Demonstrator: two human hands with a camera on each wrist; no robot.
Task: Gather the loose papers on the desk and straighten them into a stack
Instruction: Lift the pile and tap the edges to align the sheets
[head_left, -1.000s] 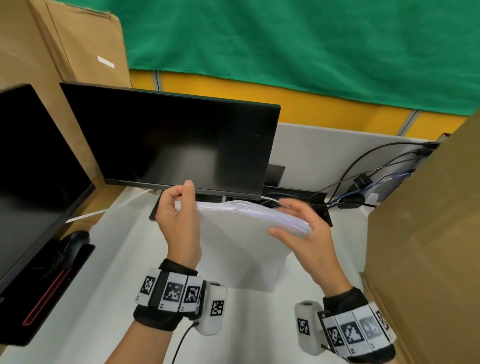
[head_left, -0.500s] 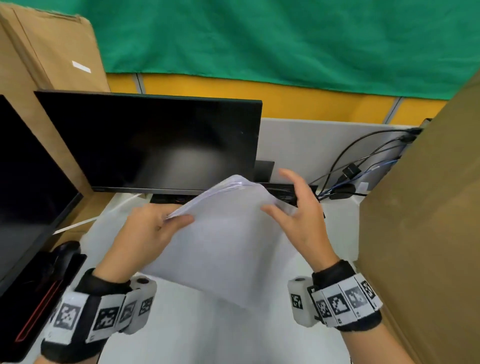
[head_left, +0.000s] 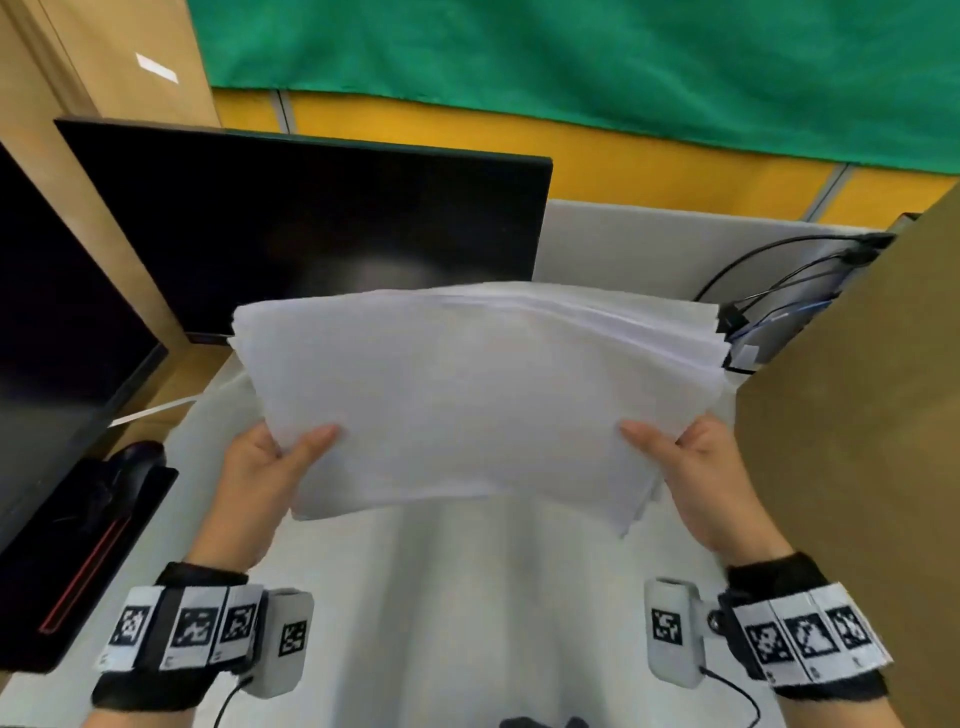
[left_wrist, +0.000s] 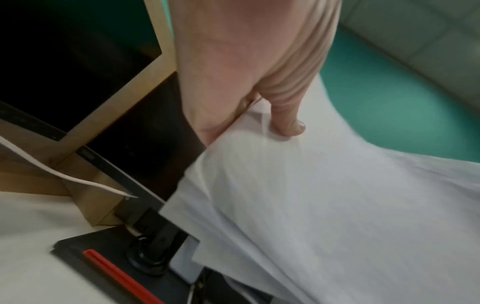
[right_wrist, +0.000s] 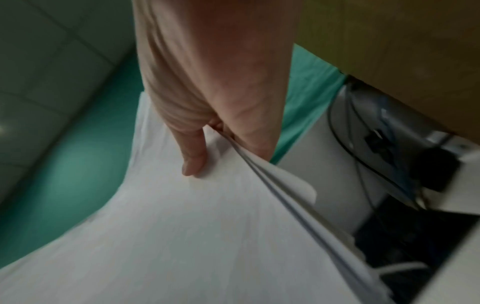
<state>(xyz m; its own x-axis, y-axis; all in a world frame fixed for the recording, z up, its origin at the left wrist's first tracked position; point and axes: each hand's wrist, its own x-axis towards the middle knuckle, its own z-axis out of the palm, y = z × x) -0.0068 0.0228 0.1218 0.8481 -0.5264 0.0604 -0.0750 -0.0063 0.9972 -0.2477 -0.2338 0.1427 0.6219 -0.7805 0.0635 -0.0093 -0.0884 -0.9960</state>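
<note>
Both thumbs lie flat on top of the papers (head_left: 467, 395); I cannot see the other fingers, which are tucked beneath. My left hand (head_left: 260, 478) pinches the near left edge, my right hand (head_left: 711, 483) the near right edge. I hold the stack in the air above the desk (head_left: 467, 597), tilted up toward the monitor (head_left: 311, 234), its right-hand sheets fanned unevenly.
</note>
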